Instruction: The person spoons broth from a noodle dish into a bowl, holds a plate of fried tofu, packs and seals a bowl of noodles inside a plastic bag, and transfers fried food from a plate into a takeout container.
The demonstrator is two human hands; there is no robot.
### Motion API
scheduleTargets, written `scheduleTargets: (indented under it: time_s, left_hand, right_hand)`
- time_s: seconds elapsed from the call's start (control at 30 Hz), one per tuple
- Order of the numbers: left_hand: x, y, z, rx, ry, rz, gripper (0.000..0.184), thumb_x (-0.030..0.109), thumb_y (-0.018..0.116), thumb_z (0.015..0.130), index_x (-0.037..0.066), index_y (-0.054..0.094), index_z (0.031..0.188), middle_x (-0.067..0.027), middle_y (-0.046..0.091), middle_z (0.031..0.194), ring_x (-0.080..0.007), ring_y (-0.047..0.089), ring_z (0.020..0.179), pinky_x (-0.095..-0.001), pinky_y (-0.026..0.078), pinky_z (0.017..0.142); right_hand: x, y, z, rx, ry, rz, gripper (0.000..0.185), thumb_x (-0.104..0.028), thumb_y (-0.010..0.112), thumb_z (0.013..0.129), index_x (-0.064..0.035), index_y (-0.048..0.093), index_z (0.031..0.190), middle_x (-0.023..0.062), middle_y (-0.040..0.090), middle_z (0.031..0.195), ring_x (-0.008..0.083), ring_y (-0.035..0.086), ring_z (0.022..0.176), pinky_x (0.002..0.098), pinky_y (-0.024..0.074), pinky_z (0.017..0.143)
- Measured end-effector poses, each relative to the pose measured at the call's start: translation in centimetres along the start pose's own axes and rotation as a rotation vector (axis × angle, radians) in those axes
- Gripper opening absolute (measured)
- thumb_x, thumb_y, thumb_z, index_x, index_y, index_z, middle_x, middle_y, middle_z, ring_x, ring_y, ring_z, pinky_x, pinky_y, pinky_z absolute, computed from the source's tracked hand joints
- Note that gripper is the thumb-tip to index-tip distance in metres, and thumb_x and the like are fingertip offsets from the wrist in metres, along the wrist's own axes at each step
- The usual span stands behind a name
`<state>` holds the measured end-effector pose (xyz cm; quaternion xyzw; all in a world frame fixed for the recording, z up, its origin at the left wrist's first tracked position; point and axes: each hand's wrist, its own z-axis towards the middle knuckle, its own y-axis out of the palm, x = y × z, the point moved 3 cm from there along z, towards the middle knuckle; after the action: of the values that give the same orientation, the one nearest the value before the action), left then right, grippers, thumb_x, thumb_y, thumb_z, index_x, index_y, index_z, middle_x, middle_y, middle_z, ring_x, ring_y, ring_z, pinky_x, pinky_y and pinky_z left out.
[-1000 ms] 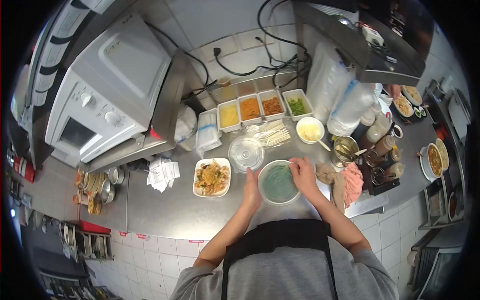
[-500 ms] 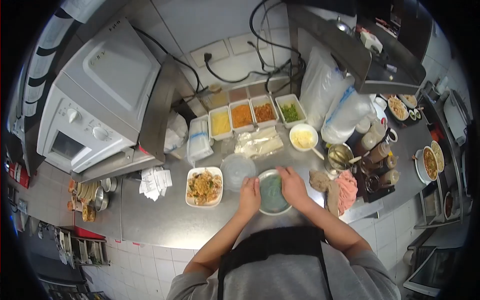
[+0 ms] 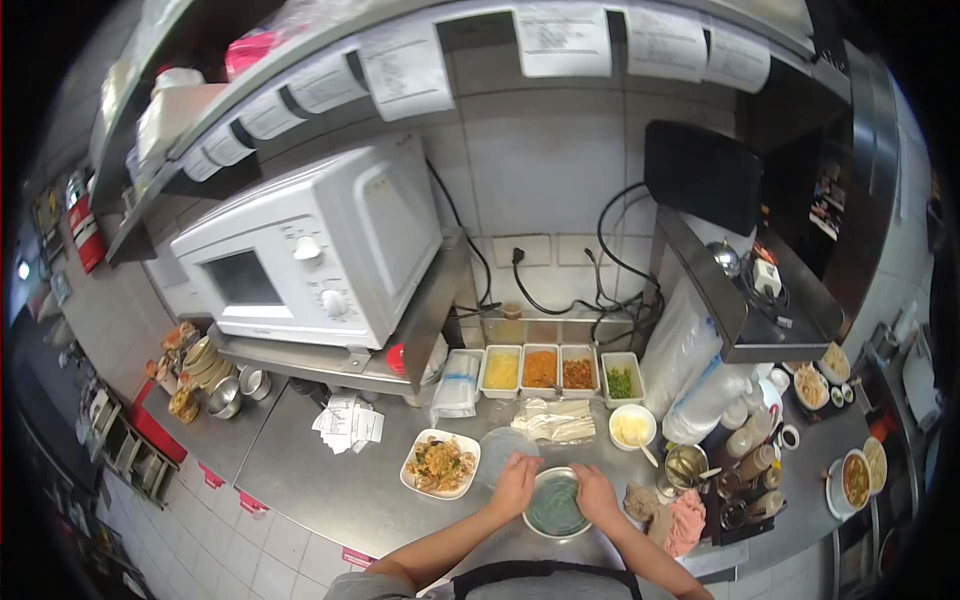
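Observation:
A round bowl (image 3: 556, 502) with a greenish inside stands on the steel counter between my two hands. My left hand (image 3: 516, 484) is at its left rim, fingers together, next to a clear plastic lid (image 3: 505, 452) lying behind it; whether the fingers grip the lid or the bowl is hidden. My right hand (image 3: 597, 494) holds the bowl's right rim. To the left sits a square white dish (image 3: 440, 464) of food with a crumbly topping. Behind the lid lies a plastic packet of pale wooden utensils (image 3: 555, 420).
Several topping trays (image 3: 540, 368) line the back. A white bowl with a spoon (image 3: 632, 427), sauce bottles (image 3: 752, 462) and cloths (image 3: 685, 521) are to the right. Paper slips (image 3: 347, 424) lie left, below a microwave (image 3: 310, 250) on a shelf.
The view has tilted up, showing the overhead shelf with hanging papers. My left hand has shifted from the bowl's side towards the lid's front edge. The right hand stays at the bowl.

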<state>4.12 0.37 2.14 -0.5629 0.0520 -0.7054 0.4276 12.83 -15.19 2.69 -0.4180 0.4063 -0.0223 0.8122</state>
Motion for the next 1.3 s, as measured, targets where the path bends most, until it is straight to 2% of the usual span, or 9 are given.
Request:
scheduleTargets:
  time_s: [0.13,0.33,0.47,0.6,0.7,0.83,0.97,1.13,1.3]
  left_hand:
    - [-1.0,-1.4,-2.6,0.124,0.284,0.413,0.020,0.013,0.054,0.085,0.002,0.059,0.101,-0.0169,0.050,0.109,-0.0342,0.050,0.100,-0.0433,0.043,0.082]
    - [-2.5,-2.1,-7.5,-0.262,0.079,0.379,0.018,0.013,0.057,0.082,-0.001,0.057,0.093,-0.0161,0.052,0.101,-0.0335,0.051,0.096,-0.0410,0.042,0.084]
    - [-0.8,-4.4,-5.6,0.119,0.177,0.130,0.015,0.008,0.055,0.084,-0.001,0.053,0.096,-0.0164,0.051,0.099,-0.0340,0.051,0.091,-0.0397,0.043,0.080]
    - [14.7,-14.3,1.4,0.335,0.403,-0.184,0.023,0.005,0.052,0.087,-0.003,0.050,0.108,-0.0181,0.053,0.109,-0.0333,0.052,0.103,-0.0373,0.042,0.086]
    - [25.5,-22.2,7.3,0.589,1.086,0.074,0.030,-0.004,0.052,0.082,0.001,0.049,0.112,-0.0171,0.050,0.124,-0.0307,0.047,0.118,-0.0561,0.025,0.104]
    - [39.0,-30.7,15.5,0.932,1.401,0.371,0.025,0.000,0.047,0.077,0.006,0.050,0.100,-0.0108,0.053,0.108,-0.0295,0.049,0.108,-0.0636,0.019,0.101]
    - [46.8,-33.0,25.3,1.157,1.035,1.006,0.025,0.010,0.049,0.081,0.010,0.059,0.104,-0.0073,0.058,0.106,-0.0262,0.048,0.112,-0.0608,0.016,0.104]
    - [49.1,-31.5,31.7,0.522,0.587,1.278,0.034,0.015,0.047,0.084,0.014,0.059,0.116,-0.0096,0.057,0.119,-0.0281,0.044,0.121,-0.0563,0.016,0.106]
    - [48.8,-30.1,35.7,0.533,0.853,0.679,0.035,0.007,0.049,0.079,0.011,0.061,0.111,-0.0111,0.059,0.110,-0.0303,0.048,0.115,-0.0404,0.030,0.104]
  right_hand:
    - [0.0,-0.3,-1.2,-0.006,0.085,-0.036,0.034,0.000,0.044,0.078,-0.0074,0.057,0.109,0.0234,0.059,0.095,0.0420,0.057,0.085,0.0492,0.0456,0.074]
    - [-0.2,-1.5,-2.5,-0.012,0.214,-0.086,0.034,-0.001,0.043,0.080,-0.0075,0.057,0.111,0.0262,0.060,0.093,0.0432,0.058,0.085,0.0500,0.0457,0.073]
    - [0.7,-1.4,-2.7,0.008,0.188,-0.082,0.034,-0.003,0.043,0.082,-0.0053,0.056,0.113,0.0266,0.061,0.093,0.0432,0.058,0.086,0.0491,0.0458,0.074]
    - [0.1,-1.4,-2.8,0.029,0.129,-0.056,0.031,-0.005,0.042,0.088,-0.0025,0.056,0.115,0.0274,0.060,0.094,0.0429,0.059,0.087,0.0458,0.0471,0.075]
    - [1.0,-1.0,-2.7,0.013,0.161,-0.052,0.031,-0.004,0.041,0.087,-0.0027,0.057,0.114,0.0268,0.060,0.099,0.0412,0.059,0.092,0.0448,0.0467,0.077]
    - [3.0,-0.2,-2.8,0.090,0.089,-0.039,0.027,-0.011,0.042,0.089,-0.0003,0.057,0.109,0.0265,0.060,0.095,0.0412,0.059,0.089,0.0436,0.0459,0.076]
    - [2.7,-0.3,-2.8,0.023,0.144,-0.035,0.027,-0.012,0.042,0.089,0.0009,0.056,0.109,0.0270,0.060,0.097,0.0409,0.057,0.090,0.0430,0.0447,0.077]
    - [3.4,-0.3,-3.2,-0.033,0.224,-0.032,0.028,-0.014,0.041,0.090,0.0024,0.055,0.108,0.0277,0.058,0.098,0.0405,0.056,0.092,0.0424,0.0432,0.079]
    - [4.0,0.0,-3.2,-0.084,0.293,-0.020,0.029,-0.015,0.040,0.090,0.0039,0.054,0.107,0.0284,0.057,0.100,0.0402,0.054,0.094,0.0418,0.0417,0.080]
